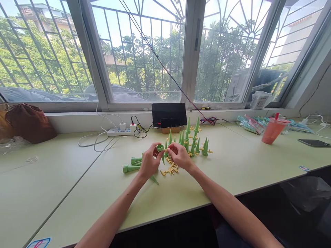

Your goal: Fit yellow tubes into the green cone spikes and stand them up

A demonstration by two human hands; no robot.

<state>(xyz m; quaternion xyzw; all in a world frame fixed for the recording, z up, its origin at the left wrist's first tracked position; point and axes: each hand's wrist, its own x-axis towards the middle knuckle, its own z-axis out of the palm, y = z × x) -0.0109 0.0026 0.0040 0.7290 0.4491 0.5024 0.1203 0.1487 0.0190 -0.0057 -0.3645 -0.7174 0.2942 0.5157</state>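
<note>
Green spike pinched between left hand and right hand, forearms converging.

On my feed most of the green spike is lost behind the left hand: only its collar shows above the fingers and its tip below the palm. The right hand has its fingertips at that collar, but I can't tell whether they pinch it or some smaller piece. The yellow fittings by the hands are too tiny to make out (the right hand covers some). At the worktop's left end the picture's edge clips the brown bag, and at the right end it clips the phone.
</note>
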